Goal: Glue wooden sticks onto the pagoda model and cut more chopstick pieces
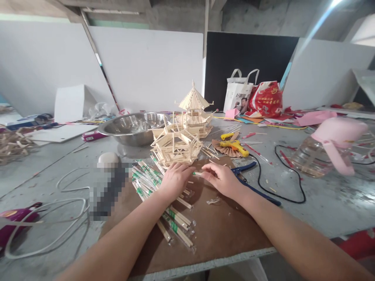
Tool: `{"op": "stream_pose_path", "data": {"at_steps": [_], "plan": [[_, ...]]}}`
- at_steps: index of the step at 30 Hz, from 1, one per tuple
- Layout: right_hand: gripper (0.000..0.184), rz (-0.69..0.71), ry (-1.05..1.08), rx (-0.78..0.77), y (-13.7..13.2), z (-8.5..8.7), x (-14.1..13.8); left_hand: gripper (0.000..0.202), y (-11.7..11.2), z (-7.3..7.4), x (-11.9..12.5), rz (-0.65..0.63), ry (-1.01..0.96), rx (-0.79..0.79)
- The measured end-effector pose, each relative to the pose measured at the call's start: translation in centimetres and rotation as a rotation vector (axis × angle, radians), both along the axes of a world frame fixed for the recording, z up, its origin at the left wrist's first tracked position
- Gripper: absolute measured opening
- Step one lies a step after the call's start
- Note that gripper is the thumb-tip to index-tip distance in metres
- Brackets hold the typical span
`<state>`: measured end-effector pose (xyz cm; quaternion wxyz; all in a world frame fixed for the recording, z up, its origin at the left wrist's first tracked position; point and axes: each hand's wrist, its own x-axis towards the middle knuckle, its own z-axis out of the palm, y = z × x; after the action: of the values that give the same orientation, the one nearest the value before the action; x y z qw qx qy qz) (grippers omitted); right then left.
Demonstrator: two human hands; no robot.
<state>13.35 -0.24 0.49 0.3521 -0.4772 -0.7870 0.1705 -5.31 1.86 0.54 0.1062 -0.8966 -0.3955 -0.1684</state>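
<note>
My left hand (pixel 175 180) lies over wrapped disposable chopsticks (pixel 197 173), its fingers closed on one end. At the other end, the thumb and fingers of my right hand (pixel 222 178) pinch the short pale piece that shows between both hands. Under and beside my left wrist spreads a heap of chopsticks in clear, green-printed wrappers (pixel 177 224). Just beyond my fingers stands an open, many-sided frame of wooden sticks (pixel 175 146). Behind it rises a finished-looking stick pavilion (pixel 193 99) with a pointed roof. Blue-handled cutters (pixel 244 168) lie right of my right hand.
A brown board (pixel 222 238) covers the table's front. A steel basin (pixel 129 134) stands back left. A yellow glue gun (pixel 236 146) with a black cord and a pink-lidded bottle (pixel 325 146) are at right. A white cable (pixel 73 203) loops on the left.
</note>
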Motion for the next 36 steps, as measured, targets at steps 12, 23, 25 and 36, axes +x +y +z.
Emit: {"op": "stream_pose_path", "data": {"at_steps": [12,23,25,36], "plan": [[0.01,-0.067,0.905,-0.102,0.9,0.4,0.9,0.027,0.2,-0.2,-0.1,0.148,-0.085,0.08],[0.014,-0.066,1.395,-0.189,2.2,1.2,2.3,0.028,-0.8,-0.1,0.4,0.278,-0.051,0.013],[0.015,-0.059,1.376,-0.231,2.1,0.8,2.0,0.03,-1.1,0.1,0.6,0.284,-0.011,-0.002],[0.022,-0.023,1.277,-0.253,1.5,-0.8,-0.1,0.026,-1.5,0.3,0.8,0.253,0.022,-0.034]]}}
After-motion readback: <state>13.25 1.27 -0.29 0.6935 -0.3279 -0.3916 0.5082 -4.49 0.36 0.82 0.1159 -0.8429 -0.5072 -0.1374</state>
